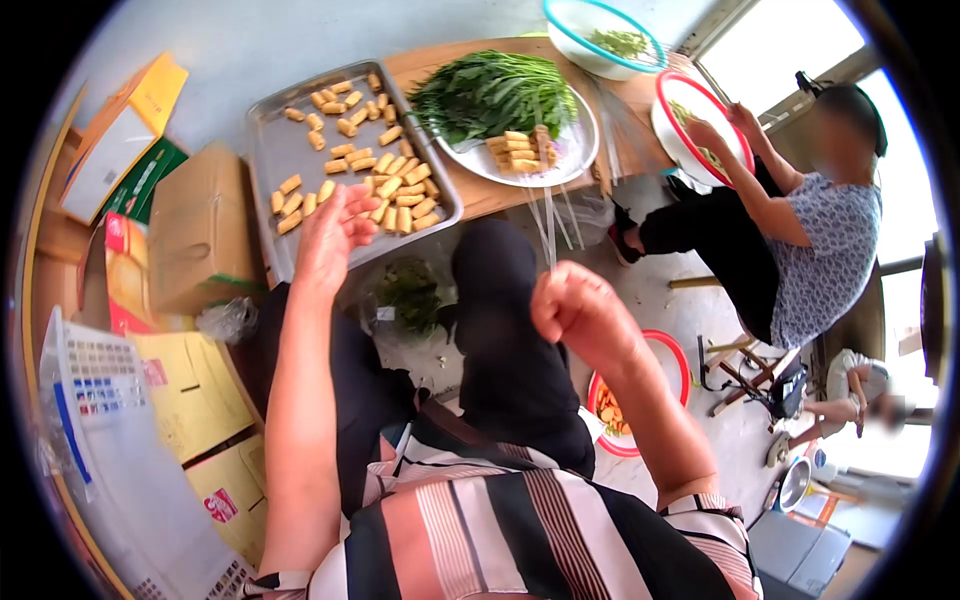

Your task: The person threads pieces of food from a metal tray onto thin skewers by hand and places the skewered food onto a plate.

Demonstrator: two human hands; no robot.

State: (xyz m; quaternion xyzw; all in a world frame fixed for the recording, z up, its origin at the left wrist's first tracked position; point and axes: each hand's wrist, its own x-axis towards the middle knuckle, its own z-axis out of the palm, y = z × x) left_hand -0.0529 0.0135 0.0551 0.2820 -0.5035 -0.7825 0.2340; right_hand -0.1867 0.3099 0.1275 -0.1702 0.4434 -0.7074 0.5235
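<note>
My left hand (pixel 338 235) is over the near part of a metal tray (pixel 262 130), its fingers apart and nothing visible in them. Short yellow-brown rolls (pixel 400 185) lie scattered and bunched on that tray. My right hand (pixel 580 308) is closed in front of the table's edge, and a thin pale skewer (pixel 549 235) runs up from its fingers toward a white oval plate (pixel 590 150). Several rolls (pixel 518 152) are stacked on the plate beside leafy greens (pixel 490 95). More thin skewers stick out over the plate's near edge.
A cardboard box (pixel 195 225) stands left of the tray. Below the table is a bag of greens (pixel 408 295); a red-rimmed basin (pixel 683 370) sits on the floor. At right, a seated person (pixel 820 220) reaches into another red-rimmed basin (pixel 745 135). A teal-rimmed basin (pixel 560 30) stands behind.
</note>
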